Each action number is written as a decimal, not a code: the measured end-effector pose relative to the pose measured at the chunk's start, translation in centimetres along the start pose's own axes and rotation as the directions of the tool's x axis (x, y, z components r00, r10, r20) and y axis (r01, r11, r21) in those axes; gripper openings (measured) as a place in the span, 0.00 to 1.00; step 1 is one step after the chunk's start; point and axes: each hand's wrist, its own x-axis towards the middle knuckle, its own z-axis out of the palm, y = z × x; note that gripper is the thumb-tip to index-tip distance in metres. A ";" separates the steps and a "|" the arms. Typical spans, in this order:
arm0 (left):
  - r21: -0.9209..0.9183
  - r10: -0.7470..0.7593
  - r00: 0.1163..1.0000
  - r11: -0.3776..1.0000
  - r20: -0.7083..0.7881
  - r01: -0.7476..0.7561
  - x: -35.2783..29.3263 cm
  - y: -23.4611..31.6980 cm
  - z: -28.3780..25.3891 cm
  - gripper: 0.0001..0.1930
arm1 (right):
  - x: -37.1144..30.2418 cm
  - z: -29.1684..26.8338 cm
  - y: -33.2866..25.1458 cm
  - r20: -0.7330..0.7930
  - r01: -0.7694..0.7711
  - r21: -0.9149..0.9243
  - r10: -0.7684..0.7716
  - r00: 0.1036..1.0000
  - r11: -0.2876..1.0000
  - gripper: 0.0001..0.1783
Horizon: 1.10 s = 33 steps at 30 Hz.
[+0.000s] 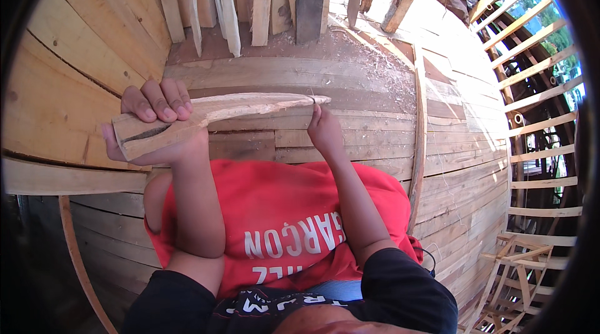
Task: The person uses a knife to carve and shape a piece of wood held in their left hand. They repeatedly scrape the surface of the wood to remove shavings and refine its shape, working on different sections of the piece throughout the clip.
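Observation:
A long pale piece of carved wood (244, 104) lies across the front of me, thick and blocky at its left end and tapering to a narrow tip on the right. A dark split runs into the thick end. My left hand (159, 109) is wrapped around that end from below, fingers curled over the top. Close to the tip, my right hand (326, 131) is pinched shut at a thin dark strand (314, 97) that crosses the wood. Whether the strand is string or wire I cannot tell.
Red cloth (281, 202) covers my lap. Several wooden slats (262, 2) lean at the back above a plank floor (350, 121) strewn with shavings. Large boards (69, 96) stand on the left. A slatted railing (537, 124) curves along the right, near a wooden frame (519, 271).

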 end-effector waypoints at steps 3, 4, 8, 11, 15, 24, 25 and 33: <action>0.001 -0.001 1.000 1.000 -0.009 0.001 0.2 -0.1 -0.4 0.29 | 1.1 0.0 1.9 0.118 -0.104 -0.124 0.119 0.986 0.987 0.26; 0.005 0.003 1.000 1.000 -0.007 -0.003 0.3 0.0 -0.4 0.29 | 0.8 0.1 1.3 0.121 -0.059 -0.107 0.072 0.990 0.993 0.26; 0.036 0.006 0.999 0.999 -0.042 -0.005 -0.2 0.2 -0.2 0.28 | -0.6 -0.4 -1.6 0.063 0.116 0.112 -0.123 0.990 0.987 0.25; 0.050 -0.008 0.996 0.999 -0.090 0.012 0.3 -0.2 0.0 0.25 | 0.9 -0.4 1.6 0.115 -0.077 -0.071 0.085 0.990 0.995 0.23; 0.062 0.014 0.994 0.998 -0.109 -0.007 0.3 0.1 -0.1 0.26 | -0.5 -1.6 -3.7 0.164 0.069 0.014 -0.071 0.984 0.997 0.22; 0.062 0.020 0.997 0.998 -0.068 -0.015 0.5 -0.3 -0.5 0.26 | -0.2 -1.2 -1.6 0.200 0.030 -0.018 -0.026 0.979 0.999 0.21; 0.093 0.010 0.995 0.996 -0.100 -0.001 0.0 -0.2 -0.3 0.25 | -0.7 -2.3 -3.6 0.217 0.042 0.065 -0.055 0.975 0.997 0.21; 0.082 0.021 0.989 0.997 -0.149 -0.009 0.5 0.1 -0.9 0.25 | -0.1 -1.8 -2.3 0.229 0.027 0.097 -0.048 0.972 0.995 0.18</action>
